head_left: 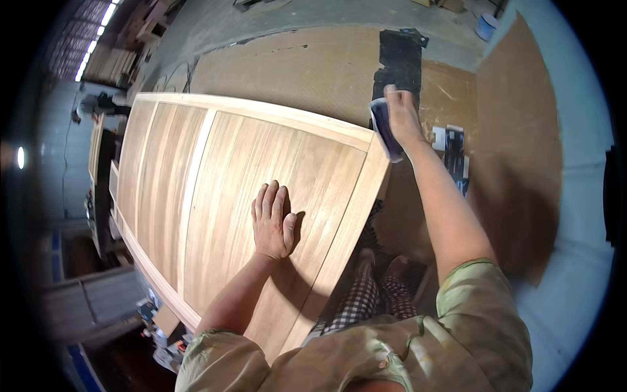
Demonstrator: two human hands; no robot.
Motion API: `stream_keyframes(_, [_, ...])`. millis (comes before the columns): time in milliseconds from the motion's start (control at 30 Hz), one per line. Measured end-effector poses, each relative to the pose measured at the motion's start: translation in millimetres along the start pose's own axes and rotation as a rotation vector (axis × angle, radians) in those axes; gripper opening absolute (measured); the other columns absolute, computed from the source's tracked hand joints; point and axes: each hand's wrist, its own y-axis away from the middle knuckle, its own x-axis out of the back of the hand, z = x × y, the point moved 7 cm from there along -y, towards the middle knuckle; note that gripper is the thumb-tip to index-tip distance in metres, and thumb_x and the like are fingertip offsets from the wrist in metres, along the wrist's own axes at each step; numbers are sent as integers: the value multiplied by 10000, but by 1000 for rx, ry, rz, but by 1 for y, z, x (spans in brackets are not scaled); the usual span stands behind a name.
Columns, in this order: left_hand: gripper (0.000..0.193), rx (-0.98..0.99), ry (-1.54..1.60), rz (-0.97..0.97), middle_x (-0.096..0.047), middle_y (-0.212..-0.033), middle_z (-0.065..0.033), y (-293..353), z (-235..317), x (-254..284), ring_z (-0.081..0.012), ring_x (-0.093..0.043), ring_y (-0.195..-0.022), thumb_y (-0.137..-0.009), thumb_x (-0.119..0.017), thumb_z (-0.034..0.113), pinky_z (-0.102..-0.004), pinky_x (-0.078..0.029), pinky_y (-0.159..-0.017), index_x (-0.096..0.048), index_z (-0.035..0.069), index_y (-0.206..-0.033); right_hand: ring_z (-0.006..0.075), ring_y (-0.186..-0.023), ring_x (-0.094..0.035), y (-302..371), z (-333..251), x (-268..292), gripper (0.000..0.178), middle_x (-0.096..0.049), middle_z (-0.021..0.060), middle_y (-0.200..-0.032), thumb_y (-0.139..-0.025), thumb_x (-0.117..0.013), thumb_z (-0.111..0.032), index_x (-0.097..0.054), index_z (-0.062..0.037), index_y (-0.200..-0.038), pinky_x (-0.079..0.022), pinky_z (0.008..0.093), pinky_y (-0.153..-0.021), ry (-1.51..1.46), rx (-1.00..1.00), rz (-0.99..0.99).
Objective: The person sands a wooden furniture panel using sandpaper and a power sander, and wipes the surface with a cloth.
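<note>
- Head view: the workpiece, a framed wooden panel (320, 176), lies face up in front of the person, extending from the near right toward the far left. What supports it cannot be made out.
- Left hand (271, 225): open, palm down, with fingers extended on the panel's broad right-hand field. It holds nothing.
- Right hand (403, 117): gripping a dark blue pad (385, 134) with a pale border, at the far right corner (372, 142) of the frame. Motion blur hides the exact finger wrap and whether the pad bears fully on the wood.
- Step in hand: judged to be edge work with the pad where the far rail (294, 116) meets the right end rail (353, 209).
- Pad control: align the pad's face with the edge and apply even pressure; tilting it is likely to round the corner unevenly.
- Stroke direction: follow the length of each rail, and lighten pressure on passing the corner joint.
- Bracing: use the flat left palm as a steady weight, clear of the pad's path.
- Inspection: check the edge under raking light, since the arm's shadow darkens part of the panel near the left hand.
- Surroundings: cardboard (294, 72) covers the floor beyond the far rail; dark boxes (455, 153) sit right of the right forearm. Allow elbow room on that side.
</note>
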Motion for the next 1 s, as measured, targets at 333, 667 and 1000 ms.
stream_keyframes(333, [579, 74, 19, 1, -417, -1482, -186, -1, -1, 10, -385, -350, -1382, -969, -444, 441, -532, -258, -1119, -492, 36, -1380, 335, -1177, -567, 27, -7, -25, 724, -612, 256, -1239, -1013, -346, -573, -561, 76, -1249, -388, 380, -1034, 279, 29, -1094])
stream_keyframes(667, [588, 142, 68, -36, -458, -1454, -182, -4, -4, 13, -396, -402, -1353, -971, -463, 475, -530, -307, -1084, -510, 44, -1368, 433, -1075, -588, -12, -19, -112, 659, -656, 251, -1121, -1002, -368, -558, -588, 25, -1215, -437, 431, -960, 369, -14, -1016])
stream_keyframes(1000, [552, 601, -110, 132, -414, -1485, -210, -63, -46, 20, -408, -329, -1397, -971, -445, 321, -534, -229, -1134, -454, -16, -1408, 500, -1115, -522, -6, -109, -254, 568, -527, 383, -1199, -1027, -366, -476, -496, 58, -1170, -429, 510, -948, 96, 252, -1245])
